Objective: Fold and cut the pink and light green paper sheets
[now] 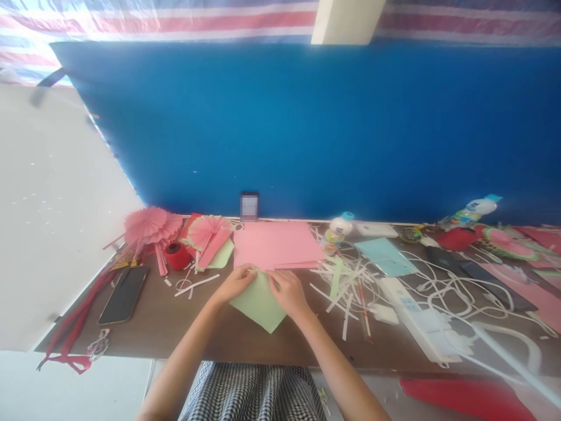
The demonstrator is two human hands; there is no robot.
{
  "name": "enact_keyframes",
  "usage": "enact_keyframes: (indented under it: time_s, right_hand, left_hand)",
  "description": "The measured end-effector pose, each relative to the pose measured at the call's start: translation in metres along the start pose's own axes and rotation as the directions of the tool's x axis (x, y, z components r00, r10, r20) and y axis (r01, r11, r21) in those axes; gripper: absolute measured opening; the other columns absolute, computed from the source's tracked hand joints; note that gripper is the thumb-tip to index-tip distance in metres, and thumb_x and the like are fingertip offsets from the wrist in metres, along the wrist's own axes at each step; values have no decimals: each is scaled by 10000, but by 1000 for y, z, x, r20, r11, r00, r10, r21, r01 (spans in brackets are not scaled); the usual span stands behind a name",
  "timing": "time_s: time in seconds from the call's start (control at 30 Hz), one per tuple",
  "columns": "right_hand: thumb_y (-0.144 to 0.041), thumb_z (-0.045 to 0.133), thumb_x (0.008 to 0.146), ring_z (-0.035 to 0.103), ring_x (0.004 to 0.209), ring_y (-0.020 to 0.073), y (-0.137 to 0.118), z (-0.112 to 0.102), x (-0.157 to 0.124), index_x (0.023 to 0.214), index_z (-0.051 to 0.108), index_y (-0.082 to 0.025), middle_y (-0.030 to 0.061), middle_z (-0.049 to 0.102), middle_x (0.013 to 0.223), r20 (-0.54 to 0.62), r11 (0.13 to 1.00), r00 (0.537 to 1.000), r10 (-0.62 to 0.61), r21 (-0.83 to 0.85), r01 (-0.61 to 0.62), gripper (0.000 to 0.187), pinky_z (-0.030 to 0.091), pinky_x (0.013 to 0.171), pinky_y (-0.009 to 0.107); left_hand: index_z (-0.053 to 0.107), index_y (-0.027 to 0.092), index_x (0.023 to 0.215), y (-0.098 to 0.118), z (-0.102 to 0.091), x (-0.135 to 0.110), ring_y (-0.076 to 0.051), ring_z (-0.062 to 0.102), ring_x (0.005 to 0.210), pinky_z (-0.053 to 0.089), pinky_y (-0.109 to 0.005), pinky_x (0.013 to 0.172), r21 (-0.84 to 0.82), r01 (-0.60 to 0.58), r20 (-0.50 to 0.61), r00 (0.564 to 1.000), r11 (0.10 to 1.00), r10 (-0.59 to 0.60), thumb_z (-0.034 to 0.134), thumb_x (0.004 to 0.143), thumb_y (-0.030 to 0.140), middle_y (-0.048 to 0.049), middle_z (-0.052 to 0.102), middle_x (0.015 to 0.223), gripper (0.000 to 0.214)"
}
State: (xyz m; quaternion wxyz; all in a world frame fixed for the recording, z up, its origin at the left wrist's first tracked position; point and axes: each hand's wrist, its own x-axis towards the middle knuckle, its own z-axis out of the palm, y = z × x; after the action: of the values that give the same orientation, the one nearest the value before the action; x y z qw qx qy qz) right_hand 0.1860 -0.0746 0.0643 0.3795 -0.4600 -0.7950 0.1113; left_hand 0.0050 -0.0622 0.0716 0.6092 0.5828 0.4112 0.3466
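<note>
A light green sheet of paper (260, 305) lies on the brown table between my two hands, one corner pointing toward me. My left hand (239, 282) has its fingers closed on the far left part of the sheet. Opposite it, my right hand (286, 290) pinches the far right edge, with the fingertips of both hands close together. Just beyond the hands lies a stack of pink paper (278, 242). Part of the green sheet's far edge is hidden under the fingers.
Pink paper fans (152, 225), a red tape roll (177, 255) and a black phone (124, 295) are at left. To the right are white paper strips (350, 275), a bottle (339, 229), a light blue sheet (386, 256), a power strip (412, 318) and tangled white cables (464, 295).
</note>
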Motion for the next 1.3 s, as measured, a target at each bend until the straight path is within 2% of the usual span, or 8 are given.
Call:
enact_keyframes:
  time_s: [0.07, 0.17, 0.27, 0.37, 0.53, 1.1, 1.2, 1.3]
  right_hand:
    - [-231, 468, 805, 616, 800, 200, 0, 0, 1, 880, 638, -191, 63, 676, 861, 36, 954, 982, 187, 232, -190, 190, 457, 759, 342]
    - [-328, 550, 753, 625, 800, 203, 2, 0, 4, 859, 630, -173, 71, 676, 846, 213, 745, 909, 358, 521, -416, 205, 480, 739, 328]
    - [-375, 628, 683, 625, 813, 214, 3, 0, 4, 832, 633, -162, 80, 675, 845, 330, 567, 842, 427, 627, -534, 260, 475, 761, 340]
    - [-395, 665, 645, 613, 863, 223, 2, -3, 2, 840, 643, -165, 80, 674, 871, 378, 491, 808, 453, 650, -580, 302, 451, 811, 358]
    - [-411, 671, 635, 613, 840, 220, 6, -13, -3, 839, 658, -161, 70, 676, 858, 531, 502, 766, 362, 582, -640, 323, 440, 810, 367]
    - [-251, 654, 667, 614, 830, 191, 17, -18, -26, 911, 608, -160, 64, 652, 847, 588, 552, 749, 306, 532, -642, 265, 487, 775, 377]
    - [-307, 622, 705, 609, 858, 197, 16, -16, -22, 916, 616, -176, 72, 650, 895, 569, 624, 765, 302, 488, -610, 249, 477, 798, 385]
    - [-359, 583, 735, 604, 871, 191, 12, -9, -14, 920, 620, -177, 74, 648, 918, 460, 686, 830, 317, 492, -535, 262, 472, 802, 363]
  left_hand:
    - [552, 123, 856, 2, 0, 2, -127, 532, 623, 395, -225, 571, 48, -32, -19, 999, 998, 32, 519, 749, 456, -37, 599, 731, 351]
    - [577, 130, 848, 5, 1, 3, -136, 536, 681, 393, -226, 602, 152, -84, -61, 994, 985, 94, 508, 758, 436, -39, 609, 775, 326]
    - [582, 132, 774, 6, 2, 6, -119, 500, 628, 367, -218, 571, 237, -96, -96, 988, 967, 121, 456, 787, 428, -10, 575, 692, 321]
    - [555, 131, 685, 1, 2, 8, -97, 439, 543, 328, -213, 520, 293, -87, -132, 983, 952, 130, 424, 799, 429, 18, 506, 586, 345]
    - [547, 138, 670, -9, -3, 12, -107, 449, 577, 331, -218, 538, 363, -88, -213, 961, 928, 174, 410, 802, 441, 10, 523, 616, 358]
    - [575, 141, 774, -19, -20, 16, -99, 424, 477, 307, -214, 481, 320, -45, -311, 938, 946, 150, 469, 765, 464, 23, 513, 534, 339]
    - [569, 139, 720, -21, -17, 16, -110, 465, 537, 333, -215, 515, 342, -77, -304, 934, 937, 187, 459, 777, 427, 0, 551, 600, 314]
    - [584, 138, 707, -20, -11, 16, -125, 500, 611, 363, -222, 571, 405, -143, -239, 937, 903, 256, 443, 788, 366, -19, 586, 670, 280]
